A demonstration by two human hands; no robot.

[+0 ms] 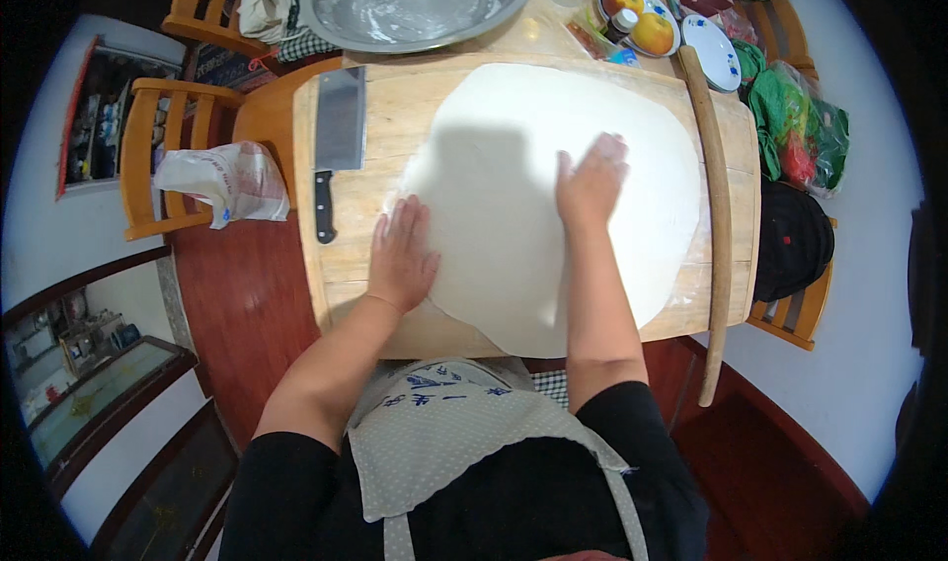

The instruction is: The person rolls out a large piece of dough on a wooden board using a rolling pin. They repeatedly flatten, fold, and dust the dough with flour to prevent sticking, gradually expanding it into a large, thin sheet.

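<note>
A broad, thin sheet of pale dough (489,265) lies spread over a wooden board (344,272), its near edge reaching the board's front edge. My left hand (404,253) rests at the dough's left edge, palm down, the fingers pointing away from me. On the right half of the sheet lies my right hand (592,179), flat, with thumb and fingers apart. Neither hand grasps anything. A cleaver (341,120) with a black handle lies left of the dough. Along the right side runs a long wooden rolling pin (715,190), its near end sticking out past the board.
Beyond the board stands a large metal basin (415,5) dusted with white. Apples (652,33) and a small bottle (621,25) sit around a plate, with another plate (711,53) nearby. Wooden chairs flank the table, holding a plastic bag (226,179) and a black backpack (792,242).
</note>
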